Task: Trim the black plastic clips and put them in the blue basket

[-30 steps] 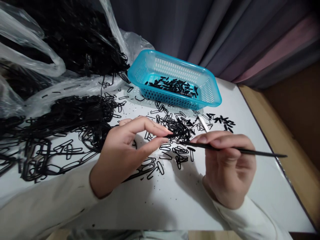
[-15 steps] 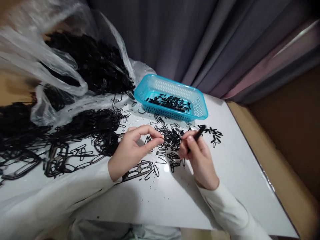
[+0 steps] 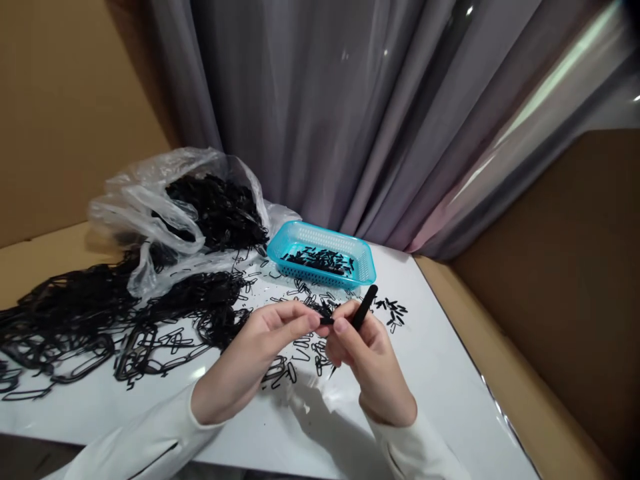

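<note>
White table (image 3: 445,393), 2 hands (image 3: 253,353) (image 3: 377,363), pinched piece (image 3: 326,321), tool (image 3: 365,307)

Seemingly a small workshop corner — white table (image 3: 445,373), grey curtain (image 3: 285,120), plastic bag (image 3: 150,180) and basket (image 3: 369,270) of black parts (image 3: 325,259).

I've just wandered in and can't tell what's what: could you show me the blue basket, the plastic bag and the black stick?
Blue basket (image 3: 327,239): head view, inside of the far wall.
Plastic bag (image 3: 143,188): head view, clear upper side.
Black stick (image 3: 365,307): head view, thick end.
</note>
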Motion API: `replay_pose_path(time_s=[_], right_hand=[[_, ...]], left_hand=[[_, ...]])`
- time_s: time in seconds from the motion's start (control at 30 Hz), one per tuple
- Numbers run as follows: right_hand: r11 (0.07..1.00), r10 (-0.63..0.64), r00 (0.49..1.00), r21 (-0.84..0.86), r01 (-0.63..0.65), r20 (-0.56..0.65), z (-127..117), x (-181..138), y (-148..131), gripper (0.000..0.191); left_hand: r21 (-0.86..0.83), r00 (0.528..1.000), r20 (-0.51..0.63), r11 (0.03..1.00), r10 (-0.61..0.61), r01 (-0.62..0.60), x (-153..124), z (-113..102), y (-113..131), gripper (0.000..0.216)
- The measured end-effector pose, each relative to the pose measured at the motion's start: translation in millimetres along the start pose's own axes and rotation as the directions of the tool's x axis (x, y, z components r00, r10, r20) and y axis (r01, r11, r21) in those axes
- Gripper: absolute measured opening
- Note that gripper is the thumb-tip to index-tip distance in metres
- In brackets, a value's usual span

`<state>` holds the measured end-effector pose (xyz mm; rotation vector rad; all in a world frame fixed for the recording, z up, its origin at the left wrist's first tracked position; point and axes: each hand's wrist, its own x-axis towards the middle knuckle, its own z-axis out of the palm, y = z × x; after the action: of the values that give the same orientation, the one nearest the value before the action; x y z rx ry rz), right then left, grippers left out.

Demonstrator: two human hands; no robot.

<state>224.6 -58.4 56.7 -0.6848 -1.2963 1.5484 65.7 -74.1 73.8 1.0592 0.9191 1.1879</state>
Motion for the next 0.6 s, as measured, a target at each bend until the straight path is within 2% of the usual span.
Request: replay_pose_path(time_s=[0.17,0.4,0.5,0.6], right_hand=[[0.994,-0.029,0.998,0.104,0.022,0.063,10,-11,-19,0.019],[0.978,-0.140,0.982,0.170,0.117,0.125,16,-26,-34,0.012],[0.978,-0.146,0.982,0.166,0.125,0.121,16,-28,-36,0.016],[0.981,-0.125,0.987,0.161,0.108,0.100,15,-19,-32,0.023]], left_hand=[[-0.088,0.999,0.033,0.996,-0.013,0.016,-19,11,14,0.021],[-0.141,0.997,0.079,0.990,0.002,0.009,-39,28,31,0.022],[-0.135,0.994,0.087,0.990,0.062,-0.049,-39,30,34,0.023],[-0.015,0.981,0.040,0.982,0.188,-0.188,-22,23,33,0.022]])
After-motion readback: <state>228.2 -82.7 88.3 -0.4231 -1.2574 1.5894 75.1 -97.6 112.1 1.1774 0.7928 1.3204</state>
